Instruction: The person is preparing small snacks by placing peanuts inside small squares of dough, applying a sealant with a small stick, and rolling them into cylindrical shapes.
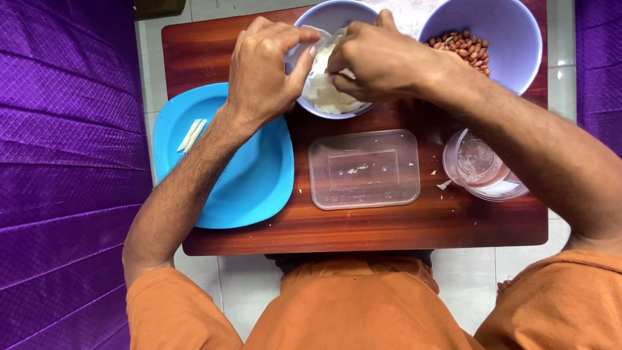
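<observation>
both hands, left hand and right hand, pinch white pieces directly beneath them, inside the lavender bowl.

a low reddish-brown wooden worktop stands on a pale tiled floor. quilted purple fabric covers both sides, left and right. light is even.

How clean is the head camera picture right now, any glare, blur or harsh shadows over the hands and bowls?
Head view: even, soft light, sharp throughout; left hand and right hand unblurred over the lavender bowl of white pieces; faint sheen on the clear lid and wooden table; edges bend slightly.
</observation>
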